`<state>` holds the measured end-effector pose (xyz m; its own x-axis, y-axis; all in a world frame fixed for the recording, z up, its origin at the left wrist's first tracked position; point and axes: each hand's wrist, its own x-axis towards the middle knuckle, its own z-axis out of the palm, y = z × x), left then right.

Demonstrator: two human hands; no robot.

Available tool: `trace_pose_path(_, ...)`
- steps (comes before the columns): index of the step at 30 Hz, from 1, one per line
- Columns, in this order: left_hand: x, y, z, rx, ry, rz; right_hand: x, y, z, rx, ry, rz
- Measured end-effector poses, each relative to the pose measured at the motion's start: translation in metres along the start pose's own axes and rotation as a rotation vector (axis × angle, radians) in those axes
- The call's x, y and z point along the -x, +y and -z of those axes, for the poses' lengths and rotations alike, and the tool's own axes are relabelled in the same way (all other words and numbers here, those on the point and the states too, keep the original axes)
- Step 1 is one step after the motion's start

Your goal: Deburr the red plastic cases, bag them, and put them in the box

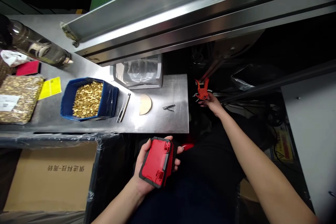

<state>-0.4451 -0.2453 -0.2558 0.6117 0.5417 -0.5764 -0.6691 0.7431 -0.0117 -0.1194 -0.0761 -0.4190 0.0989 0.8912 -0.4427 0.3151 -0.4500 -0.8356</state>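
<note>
My left hand (143, 178) is wrapped round a small stack of red and black rectangular cases (156, 161), held just below the front edge of the metal table (168, 124). Out to the right, beyond the table's end, my right hand (211, 103) has its fingers at an orange clamp-like piece (202, 91); whether they grip it is hard to make out. On the table lie a round pale disc (145, 104), a small metal clipper (168, 107) and a slim cutter (123, 107).
A blue bin (109, 99) of gold-coloured pieces, a bag of similar pieces (19, 101) and a bottle (39, 45) stand left. A metal conveyor frame (157, 24) crosses above. A lined box (52, 182) is lower left; a grey panel (312, 112) is right.
</note>
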Motion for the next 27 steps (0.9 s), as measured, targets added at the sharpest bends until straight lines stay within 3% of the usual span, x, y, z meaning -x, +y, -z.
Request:
trace_pose_path(4,0.007,-0.004,-0.003,-0.137,0.027,-0.137,0.02,-0.015,0.002,-0.069,0.141,-0.115)
trace_pose_path(6,0.009,-0.006,-0.005,-0.204,0.039,-0.212,0.046,-0.023,0.004,-0.091,0.209,-0.133)
trace_pose_path(8,0.009,-0.007,-0.006,-0.234,0.048,-0.241,0.086,-0.033,0.002,-0.127,0.186,-0.124)
trace_pose_path(10,0.007,-0.008,-0.006,-0.231,0.072,-0.245,0.137,-0.044,-0.006,-0.177,0.038,-0.119)
trace_pose_path(13,0.0,-0.009,-0.003,-0.242,0.143,-0.249,0.212,-0.061,-0.03,-0.258,-0.319,-0.156)
trace_pose_path(15,-0.005,-0.009,-0.002,-0.286,0.174,-0.243,0.248,-0.073,-0.05,-0.397,-0.542,-0.182)
trace_pose_path(16,-0.008,-0.01,-0.002,-0.311,0.176,-0.237,0.26,-0.078,-0.06,-0.472,-0.593,-0.183)
trace_pose_path(18,-0.012,-0.01,-0.002,-0.364,0.165,-0.225,0.27,-0.086,-0.077,-0.587,-0.578,-0.202)
trace_pose_path(21,-0.017,-0.006,-0.003,-0.514,0.2,-0.234,0.265,-0.09,-0.088,-0.583,-0.429,-0.258)
trace_pose_path(27,-0.018,0.017,0.002,-0.938,0.451,-0.571,0.238,-0.07,-0.082,-0.269,-0.202,-0.199)
